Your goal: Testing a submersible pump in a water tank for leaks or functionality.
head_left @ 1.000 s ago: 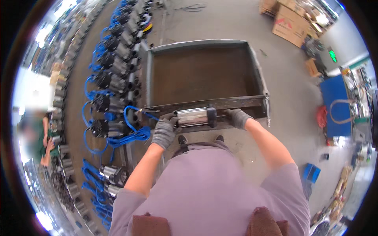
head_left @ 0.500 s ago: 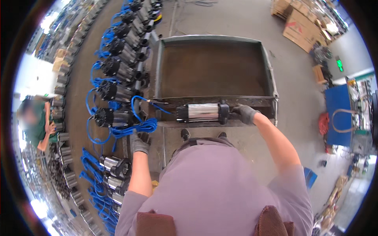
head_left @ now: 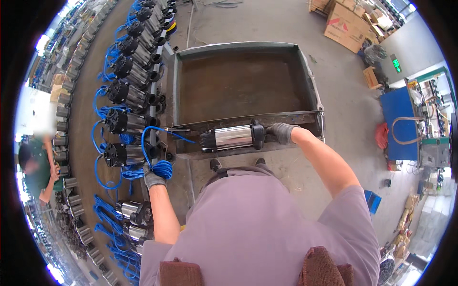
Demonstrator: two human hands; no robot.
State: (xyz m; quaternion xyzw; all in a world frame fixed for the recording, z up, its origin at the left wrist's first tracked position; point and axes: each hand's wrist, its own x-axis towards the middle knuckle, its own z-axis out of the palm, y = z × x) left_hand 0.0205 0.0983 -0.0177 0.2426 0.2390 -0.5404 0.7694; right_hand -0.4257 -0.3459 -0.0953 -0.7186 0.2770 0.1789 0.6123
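A submersible pump point(head_left: 234, 137) with a shiny steel body and black ends lies along the near edge of a metal tank point(head_left: 177, 90). My right hand point(head_left: 282, 133), in a grey glove, is closed at the pump's right black end; the fingertips are partly hidden. At the left, my gloved left hand point(head_left: 153, 177) grips a coiled blue cable point(head_left: 161, 168), its fingers partly covered by the loops. From that coil the cable arcs up and across to the pump's left end. A lead with bare-looking ends point(head_left: 177, 129) lies across the tank's near left corner.
A long row of similar pumps point(head_left: 129, 94) with blue cables stands at the left. More pumps point(head_left: 135, 212) lie near my left forearm. A co-worker in green point(head_left: 40, 164) is at the far left. Cardboard boxes point(head_left: 346, 27) and a blue panel point(head_left: 400, 124) stand at the right.
The view has swung, shifting the scene leftward. My left hand has closed round the cable coil, which has come slightly nearer to me. My right hand stays at the pump's end; the pump tilts slightly.
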